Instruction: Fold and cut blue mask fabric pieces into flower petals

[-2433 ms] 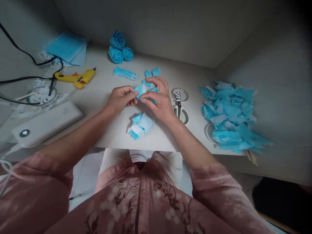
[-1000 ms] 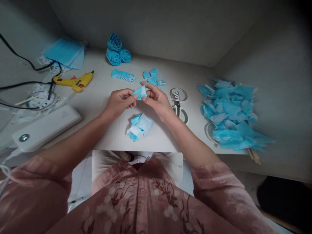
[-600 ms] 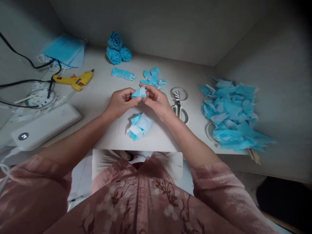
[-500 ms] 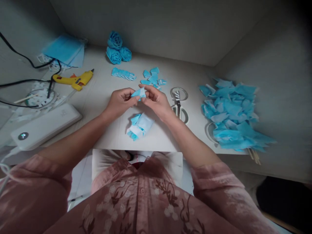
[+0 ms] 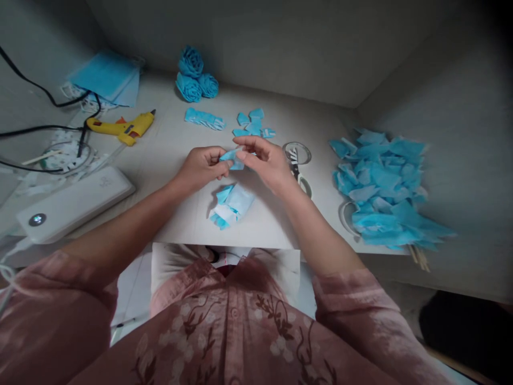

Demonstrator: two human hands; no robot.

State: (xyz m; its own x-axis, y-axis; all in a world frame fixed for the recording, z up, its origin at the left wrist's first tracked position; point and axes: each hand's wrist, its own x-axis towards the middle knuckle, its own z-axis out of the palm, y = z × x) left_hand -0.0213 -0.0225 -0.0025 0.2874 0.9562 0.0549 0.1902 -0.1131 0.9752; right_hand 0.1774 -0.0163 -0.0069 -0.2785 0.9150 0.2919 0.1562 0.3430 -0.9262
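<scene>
Between my hands, above the table, is a small piece of light blue mask fabric (image 5: pixel 237 164). My left hand (image 5: pixel 203 164) pinches its left end between thumb and fingers. My right hand (image 5: pixel 265 159) is closed on its right side, thumb in front and fingers behind, hiding part of it. Just below lies a small heap of blue and white fabric pieces (image 5: pixel 232 206). Beyond my hands are several cut blue pieces (image 5: pixel 253 125) and a gathered blue strip (image 5: pixel 205 118). Scissors (image 5: pixel 304 184) lie right of my right hand, partly covered by a clear round tape ring (image 5: pixel 297 153).
Three blue fabric roses (image 5: pixel 190 85) stand at the back. At left are blue face masks (image 5: pixel 106 80), a yellow glue gun (image 5: pixel 132 128) with black cables, white scraps and a white power bank (image 5: pixel 78 206). A large pile of blue petals (image 5: pixel 380 176) with sticks (image 5: pixel 419 258) fills the right side.
My right hand has shifted slightly to the right and its grip on the fabric piece has changed. The piece now appears wider and flatter. My left hand has hardly moved.
</scene>
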